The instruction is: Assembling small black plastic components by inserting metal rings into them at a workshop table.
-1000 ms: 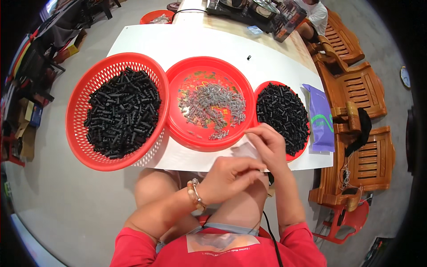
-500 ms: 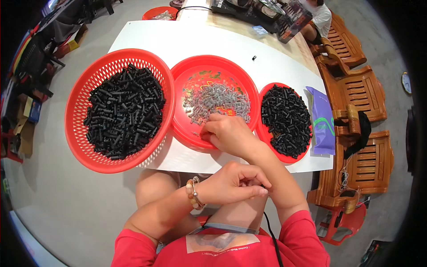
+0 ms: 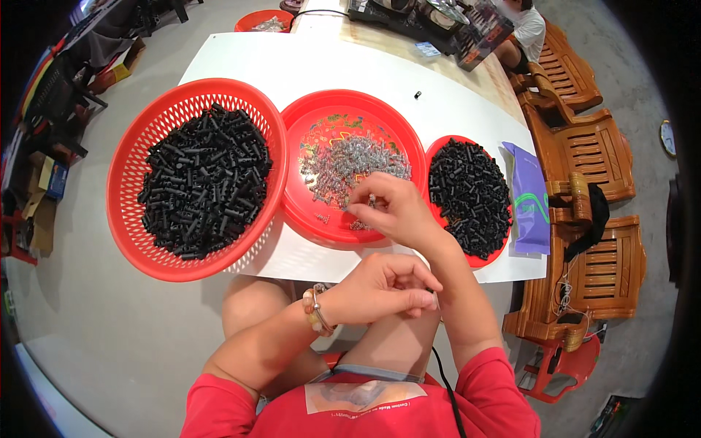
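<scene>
Over the near part of a red basin [image 3: 296, 197], my right hand [image 3: 398, 209] is curled with thumb and fingers close together, and small silvery springs show in the curl. More of these springs [image 3: 354, 164] lie heaped on the basin's patterned floor, with a few loose ones near its front rim. My left hand [image 3: 380, 287], with a beaded bracelet at the wrist, is closed in front of the table edge, beside my right forearm. Its thumb presses toward the fingers on a small dark piece, mostly hidden, whose kind I cannot make out.
To the left, a red slotted basket [image 3: 124, 182] holds many short black tubes. A red tray [image 3: 437, 150] of smaller black parts and a purple packet [image 3: 527, 201] lie at the right. One small black piece [image 3: 418, 95] is farther back. Wooden chairs [image 3: 595, 150] and a seated person are beyond.
My right hand has lifted slightly and shifted right from the basin's near rim. My left hand has risen a little and stays closed.
</scene>
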The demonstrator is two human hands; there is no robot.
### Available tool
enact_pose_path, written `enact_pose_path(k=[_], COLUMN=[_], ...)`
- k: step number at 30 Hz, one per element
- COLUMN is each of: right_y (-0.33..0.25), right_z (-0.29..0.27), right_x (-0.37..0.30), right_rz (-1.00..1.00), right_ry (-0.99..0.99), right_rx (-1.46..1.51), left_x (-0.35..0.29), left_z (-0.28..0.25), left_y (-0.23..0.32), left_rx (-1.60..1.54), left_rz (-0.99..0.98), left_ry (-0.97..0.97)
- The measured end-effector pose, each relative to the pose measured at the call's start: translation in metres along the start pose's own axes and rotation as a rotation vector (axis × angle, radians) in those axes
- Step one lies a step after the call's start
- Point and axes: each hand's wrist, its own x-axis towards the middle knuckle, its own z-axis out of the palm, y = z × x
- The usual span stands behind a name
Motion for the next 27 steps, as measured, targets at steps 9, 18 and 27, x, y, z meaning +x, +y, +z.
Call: enact_pose_path(k=[9,18,27], right_y=[-0.023,-0.028,-0.022], right_z=[-0.008,0.011,0.022], right_x=[-0.061,-0.07,-0.084], right_rz=[0.085,-0.178,-0.23], right_ry=[0.522,0.679,0.683], right_rx=[0.545,-0.107,-0.47], left_x=[0.0,0.008,0.012], left_z=[-0.022,-0.019,-0.02], left_y=[0.002,-0.004,-0.008], left_rx=[-0.451,-0.436,-0.427], left_rz=[0.232,0.185,0.168], left_ry=[0.463,0.456,0.517])
